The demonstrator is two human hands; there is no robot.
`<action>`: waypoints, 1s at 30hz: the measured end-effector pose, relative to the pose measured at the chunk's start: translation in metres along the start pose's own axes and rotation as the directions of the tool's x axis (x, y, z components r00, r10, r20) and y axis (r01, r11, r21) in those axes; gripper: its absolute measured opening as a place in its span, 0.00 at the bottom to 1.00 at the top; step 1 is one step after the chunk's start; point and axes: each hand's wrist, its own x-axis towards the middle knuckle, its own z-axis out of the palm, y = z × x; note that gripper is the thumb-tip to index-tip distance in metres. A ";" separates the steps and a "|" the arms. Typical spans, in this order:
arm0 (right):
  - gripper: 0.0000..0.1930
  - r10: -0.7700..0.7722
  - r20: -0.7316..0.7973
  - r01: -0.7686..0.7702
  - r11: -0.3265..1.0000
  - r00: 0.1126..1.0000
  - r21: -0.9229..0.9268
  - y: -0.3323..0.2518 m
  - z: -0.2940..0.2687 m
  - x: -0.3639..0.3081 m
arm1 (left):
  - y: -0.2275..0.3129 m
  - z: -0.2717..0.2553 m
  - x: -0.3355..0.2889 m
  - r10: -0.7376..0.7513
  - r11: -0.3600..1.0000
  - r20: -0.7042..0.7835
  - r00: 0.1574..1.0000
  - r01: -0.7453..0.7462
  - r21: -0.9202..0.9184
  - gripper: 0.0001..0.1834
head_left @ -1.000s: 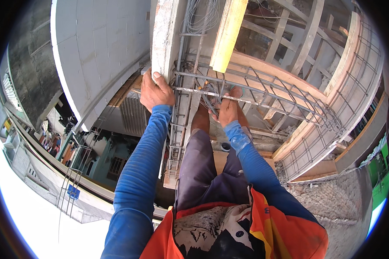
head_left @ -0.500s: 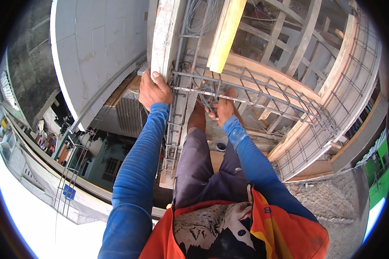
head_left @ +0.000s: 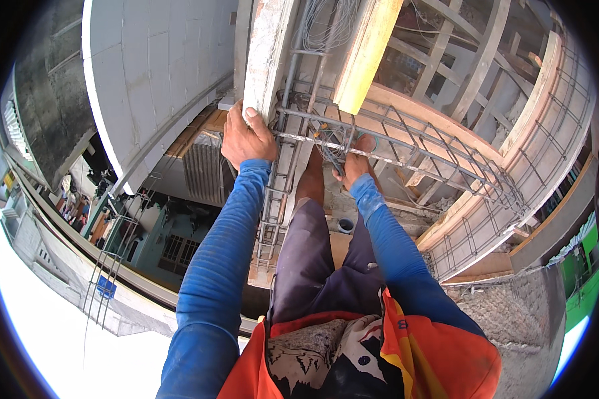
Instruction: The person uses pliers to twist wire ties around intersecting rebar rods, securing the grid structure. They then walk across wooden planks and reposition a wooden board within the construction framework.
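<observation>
Steel rebar cage (head_left: 406, 143) looks mostly assembled; right hand (head_left: 354, 166) pinches thin tie wire (head_left: 331, 143), left hand (head_left: 246, 136) grips the whitewashed plank (head_left: 267, 53) (joint unfinished, I reckon).

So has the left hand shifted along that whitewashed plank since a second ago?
No. The left hand still grips the whitewashed plank's lower end; only the camera moved.

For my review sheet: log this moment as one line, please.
left hand: grips concrete-stained board | right hand: at tie wire on rebar cage, grip unclear | stance: high above street
</observation>
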 end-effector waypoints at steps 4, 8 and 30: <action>0.23 -0.652 0.047 0.539 0.583 0.757 -0.608 0.013 -0.002 -0.002 | 0.004 -0.001 0.001 0.007 1.000 -0.013 1.000 -0.007 -0.029 0.23; 0.24 -0.860 0.217 0.488 0.043 0.463 -0.872 0.034 0.013 -0.021 | 0.000 0.001 0.000 0.007 1.000 -0.045 0.999 -0.008 -0.020 0.23; 0.18 0.227 0.630 -0.505 0.808 0.743 0.303 0.013 -0.021 0.000 | -0.001 0.004 0.000 0.033 0.999 -0.039 0.999 -0.033 -0.012 0.24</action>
